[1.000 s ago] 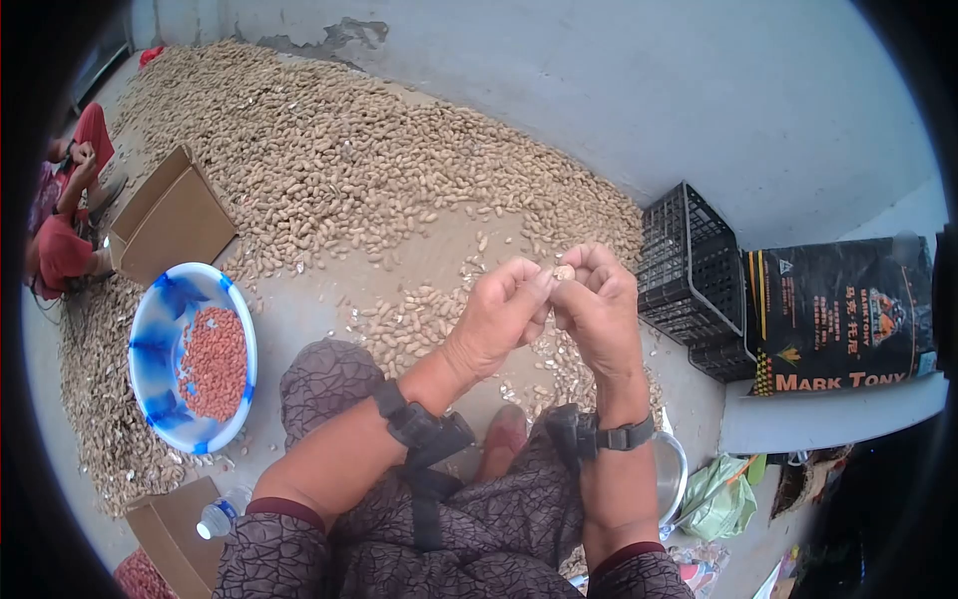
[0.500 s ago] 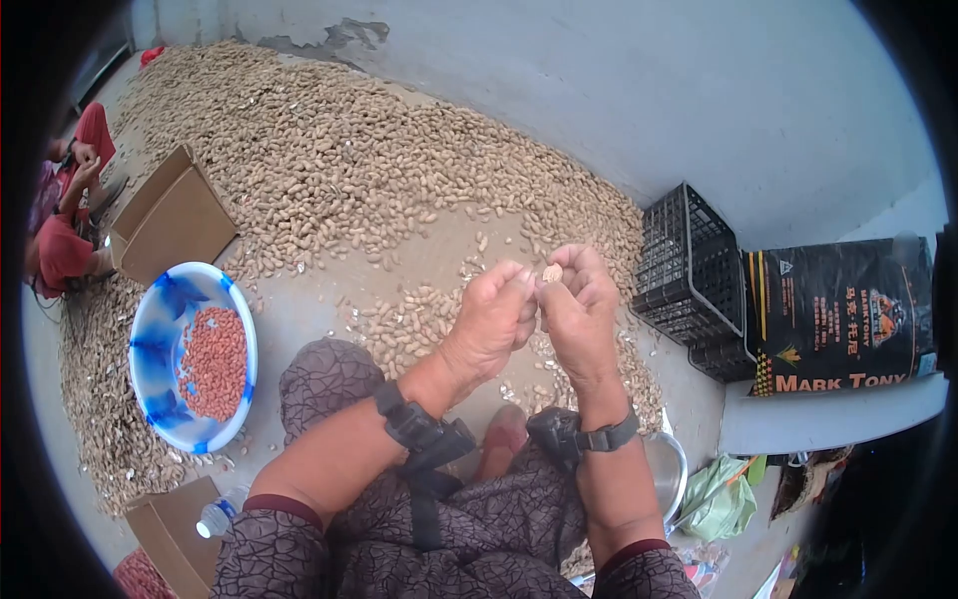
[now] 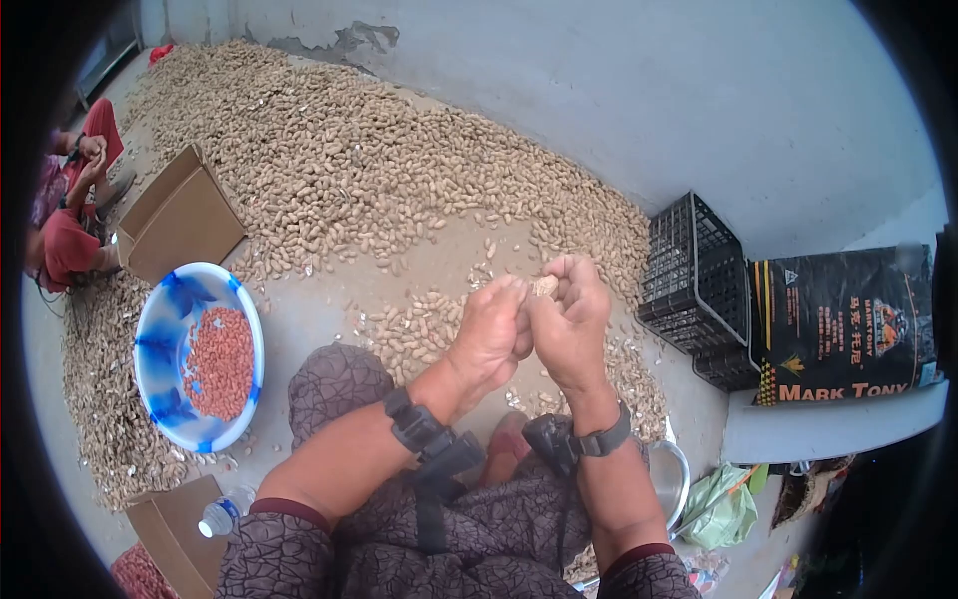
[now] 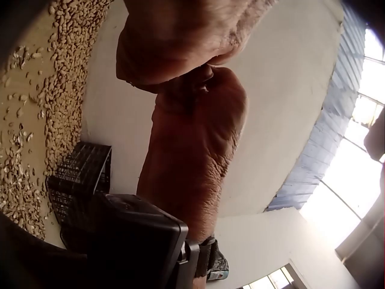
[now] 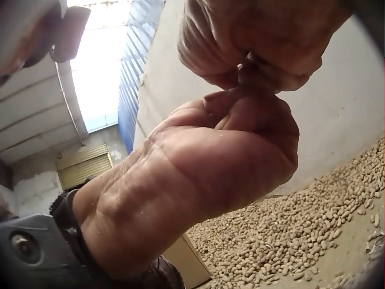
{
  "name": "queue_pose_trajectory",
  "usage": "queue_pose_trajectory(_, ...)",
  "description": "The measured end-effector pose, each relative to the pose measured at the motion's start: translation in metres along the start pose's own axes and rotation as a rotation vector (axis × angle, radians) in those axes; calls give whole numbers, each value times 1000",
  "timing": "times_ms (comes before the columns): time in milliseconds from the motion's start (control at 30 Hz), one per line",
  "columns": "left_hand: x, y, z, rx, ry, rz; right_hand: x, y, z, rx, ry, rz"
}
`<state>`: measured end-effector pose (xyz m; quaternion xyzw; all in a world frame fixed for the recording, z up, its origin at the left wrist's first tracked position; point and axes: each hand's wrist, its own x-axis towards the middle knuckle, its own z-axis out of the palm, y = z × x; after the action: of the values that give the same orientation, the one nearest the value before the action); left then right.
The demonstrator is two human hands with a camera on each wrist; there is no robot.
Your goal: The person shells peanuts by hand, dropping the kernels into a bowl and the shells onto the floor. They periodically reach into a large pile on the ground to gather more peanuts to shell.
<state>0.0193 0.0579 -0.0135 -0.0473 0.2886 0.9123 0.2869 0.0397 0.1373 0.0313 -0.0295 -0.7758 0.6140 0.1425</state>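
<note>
In the head view the right hand [image 3: 574, 329] pinches a pale tan peanut [image 3: 545, 287] between its thumb and curled fingers. The left hand [image 3: 484, 334] meets it from the side, thumb tip close to the peanut and fingers bent inward. Whether those left fingers hold anything I cannot tell. Both wrist views show the two hands with their fingertips pressed together, the peanut mostly hidden behind them. Below the hands, loose peanuts [image 3: 419, 324] and broken shells [image 3: 639, 384] lie on the floor between the person's legs.
A large heap of unshelled peanuts [image 3: 339, 170] spreads along the wall. To the left stand a blue-and-white basin [image 3: 152, 384] of reddish kernels [image 3: 222, 364] and a cardboard box [image 3: 185, 225], with another seated person [image 3: 75, 245] beyond. A black crate [image 3: 689, 280] and black sack [image 3: 843, 324] stand right.
Both hands have shifted slightly left and stay together. The peanut, earlier between both hands' fingertips, now sits at the right thumb and fingers. The whole head view has shifted a little.
</note>
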Motion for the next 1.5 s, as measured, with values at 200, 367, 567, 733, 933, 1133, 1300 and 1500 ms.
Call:
queue_pose_trajectory(200, 0, 3, 0, -84, -51, -78, -2, -1, -1, 16, -6, -22)
queue_pose_trajectory(367, 0, 9, 0, -127, -227, -179, -6, -14, -10, 250, 38, 77)
queue_pose_trajectory(567, -5, 14, 6, -34, -318, -112, 1, -8, -27, 315, 2, 48)
queue_pose_trajectory(733, -3, 9, 7, 66, -200, 86, 3, -8, -23, 312, -18, 139)
queue_pose_trajectory(933, -2, 2, 7, 342, -77, 341, 4, -6, -21, 266, -52, 155)
queue_pose_trajectory(1133, -2, 3, 4, 250, -29, 210, 5, -7, -22, 225, -110, 142)
queue_pose_trajectory(1300, -3, 4, 4, 142, -21, 119, 2, -7, -20, 172, -134, 139)
queue_pose_trajectory(1500, -3, 9, 1, 92, -76, 2, 1, -9, -23, 187, -192, 151)
